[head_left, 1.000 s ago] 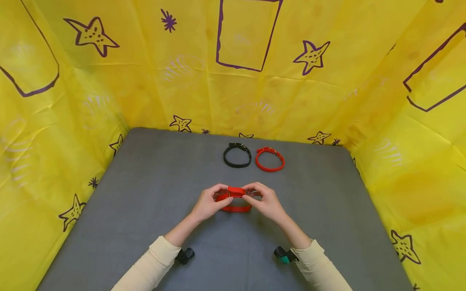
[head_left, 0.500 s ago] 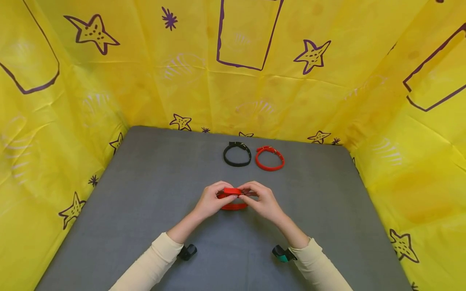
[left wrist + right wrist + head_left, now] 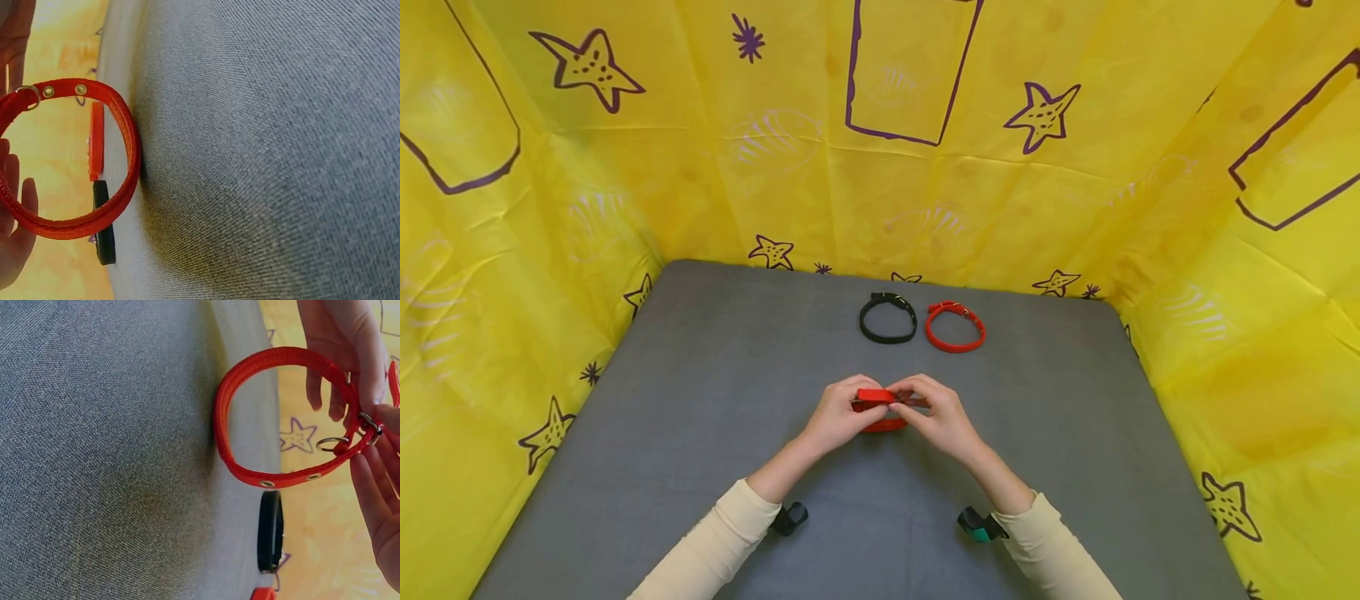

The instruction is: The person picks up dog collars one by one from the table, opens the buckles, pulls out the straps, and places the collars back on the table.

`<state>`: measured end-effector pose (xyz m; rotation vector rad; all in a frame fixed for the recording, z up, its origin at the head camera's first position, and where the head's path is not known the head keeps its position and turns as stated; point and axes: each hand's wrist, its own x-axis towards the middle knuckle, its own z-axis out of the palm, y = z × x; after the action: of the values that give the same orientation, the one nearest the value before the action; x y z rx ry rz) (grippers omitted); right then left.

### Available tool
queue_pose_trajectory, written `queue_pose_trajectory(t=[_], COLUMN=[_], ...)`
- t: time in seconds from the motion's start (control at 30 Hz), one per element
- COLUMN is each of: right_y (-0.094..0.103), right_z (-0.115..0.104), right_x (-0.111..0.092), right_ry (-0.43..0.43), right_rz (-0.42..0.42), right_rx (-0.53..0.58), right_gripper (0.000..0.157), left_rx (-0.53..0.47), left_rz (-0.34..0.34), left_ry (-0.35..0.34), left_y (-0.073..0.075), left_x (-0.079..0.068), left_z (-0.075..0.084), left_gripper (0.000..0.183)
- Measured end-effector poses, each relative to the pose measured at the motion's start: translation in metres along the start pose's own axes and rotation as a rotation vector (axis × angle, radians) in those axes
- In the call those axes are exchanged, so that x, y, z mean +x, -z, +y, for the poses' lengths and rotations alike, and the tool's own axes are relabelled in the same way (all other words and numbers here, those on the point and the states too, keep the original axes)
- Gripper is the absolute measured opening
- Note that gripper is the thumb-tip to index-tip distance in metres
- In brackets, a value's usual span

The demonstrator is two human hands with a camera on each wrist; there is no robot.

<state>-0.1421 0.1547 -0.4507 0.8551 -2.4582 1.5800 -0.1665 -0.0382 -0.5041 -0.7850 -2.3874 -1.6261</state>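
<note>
Between my hands is a red buckled collar (image 3: 883,425), held as an upright loop close over the grey cloth. My left hand (image 3: 838,412) pinches it from the left, thumb and fingers at the top of the loop. From the other side my right hand (image 3: 946,419) grips it beside the buckle (image 3: 374,428). The strap's free end (image 3: 394,384) sticks up past the buckle in the right wrist view. A metal ring (image 3: 331,444) hangs inside the loop, and metal eyelets (image 3: 267,484) dot the band. Fingers partly hide the fastening.
Farther back on the grey surface (image 3: 737,350) lie a black collar (image 3: 887,340) and, right of it, another red collar (image 3: 955,348), both closed into loops. Yellow patterned cloth (image 3: 910,200) walls the back and both sides.
The upper part of the held collar has shifted slightly left and folded up between the fingers. My hands have drawn a little closer together. The two collars at the back stay put.
</note>
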Motion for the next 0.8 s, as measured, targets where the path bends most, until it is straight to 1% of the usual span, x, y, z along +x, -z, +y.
queue_pose_trajectory(t=[0.13,0.4,0.6,0.8], right_y=[-0.0010,-0.0028,-0.0031,-0.0025], right_z=[-0.0005,-0.0015,-0.0009,-0.0010], right_x=[-0.0001,0.0011,0.0010,0.0008], right_ry=[0.002,0.049,0.047,0.031], right_rz=[0.007,0.011,0.008,0.003], right_rx=[0.012,0.031,0.025,0.010], right_gripper=[0.021,0.022,0.022,0.022], left_rx=[0.019,0.024,0.017,0.009], left_rz=[-0.001,-0.001,-0.012,-0.002], left_ry=[0.015,0.058,0.093,0.085], left_y=[-0.0005,-0.0013,-0.0028,-0.0041], left_x=[0.0003,0.0004,-0.0002,-0.0016], left_z=[-0.0013,-0.0032,-0.0045,-0.0057], left_gripper=[0.009,0.009,0.011,0.012])
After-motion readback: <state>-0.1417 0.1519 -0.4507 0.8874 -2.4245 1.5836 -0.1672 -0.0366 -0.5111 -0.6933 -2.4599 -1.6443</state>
